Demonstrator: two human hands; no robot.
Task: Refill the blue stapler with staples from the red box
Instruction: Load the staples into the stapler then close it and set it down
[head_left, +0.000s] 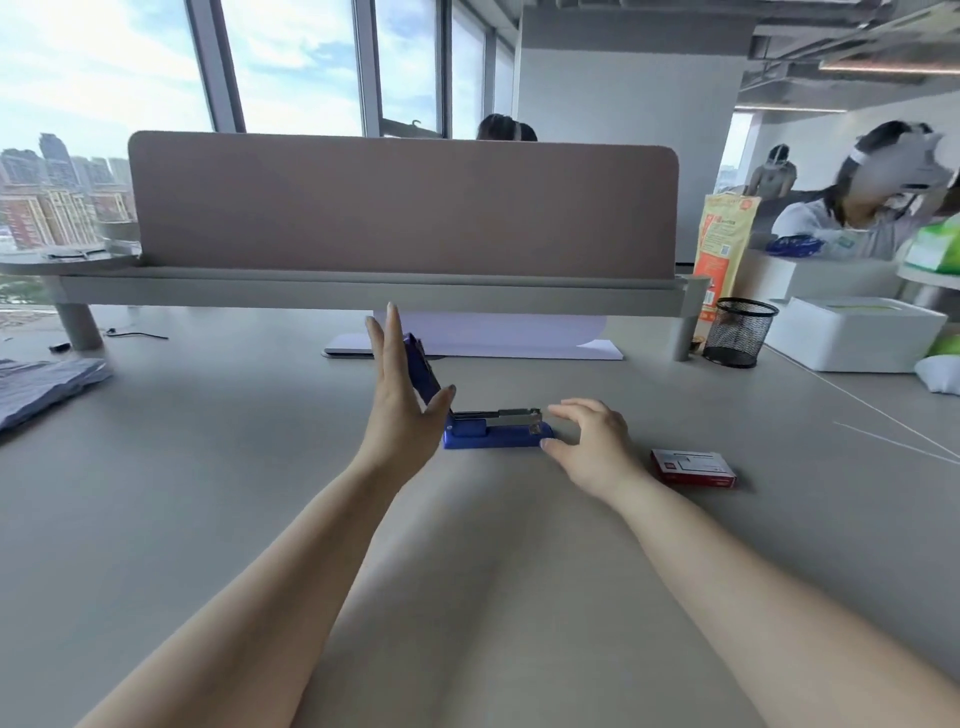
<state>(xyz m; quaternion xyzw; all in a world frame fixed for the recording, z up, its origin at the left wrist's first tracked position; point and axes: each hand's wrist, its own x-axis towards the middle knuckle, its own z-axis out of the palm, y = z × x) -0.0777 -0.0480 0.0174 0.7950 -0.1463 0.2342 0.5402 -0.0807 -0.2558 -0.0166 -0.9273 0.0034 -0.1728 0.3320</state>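
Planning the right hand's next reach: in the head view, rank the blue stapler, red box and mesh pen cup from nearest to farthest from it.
From the right hand:
1. Blue stapler, touching its fingertips, to its left.
2. Red box, just to its right.
3. Mesh pen cup, far back right.

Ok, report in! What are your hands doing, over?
Left hand open, propping stapler lid up. Right hand open at stapler front, holding nothing. Red box on table, right of it, looks shut. Nothing in the way.
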